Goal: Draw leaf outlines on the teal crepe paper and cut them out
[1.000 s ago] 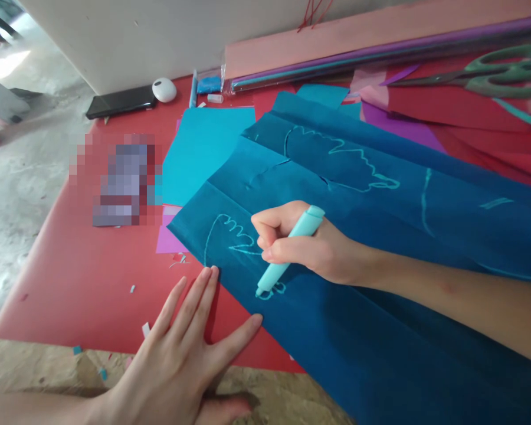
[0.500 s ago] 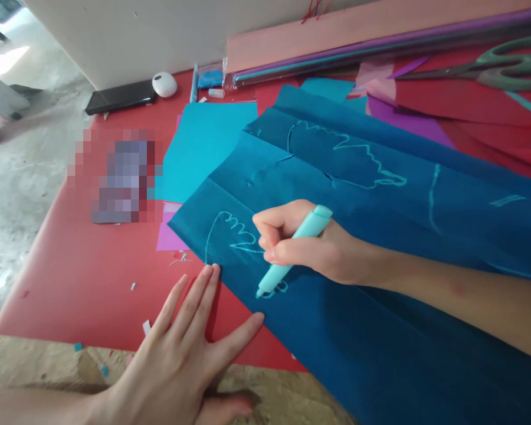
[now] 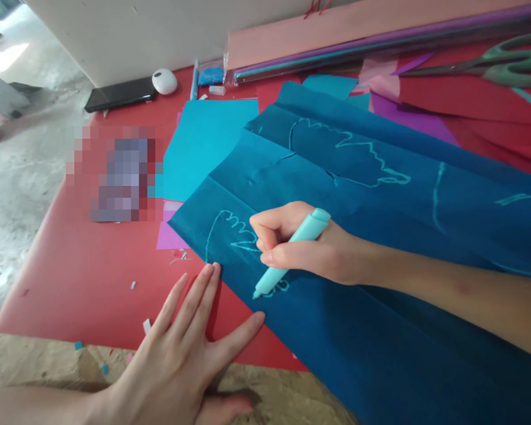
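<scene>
My right hand (image 3: pixel 303 245) is closed around a pale turquoise marker (image 3: pixel 289 251), whose tip touches a large dark blue sheet (image 3: pixel 380 319). A light scalloped outline (image 3: pixel 230 227) runs on the sheet just left of the hand, and a second outline (image 3: pixel 354 156) lies further back. My left hand (image 3: pixel 183 360) rests flat with fingers spread on the red sheet (image 3: pixel 79 271), fingertips at the blue sheet's near edge.
A light blue sheet (image 3: pixel 203 147) and a purple piece (image 3: pixel 168 236) lie under the blue one. A black phone (image 3: pixel 119 94), a white mouse (image 3: pixel 164 81), rolled paper (image 3: pixel 380 38) and green scissors (image 3: pixel 508 62) sit at the back. Paper scraps dot the red sheet.
The marker tip has crept slightly left along the small loop it draws. My left hand has stayed flat in place. The view has shifted a little.
</scene>
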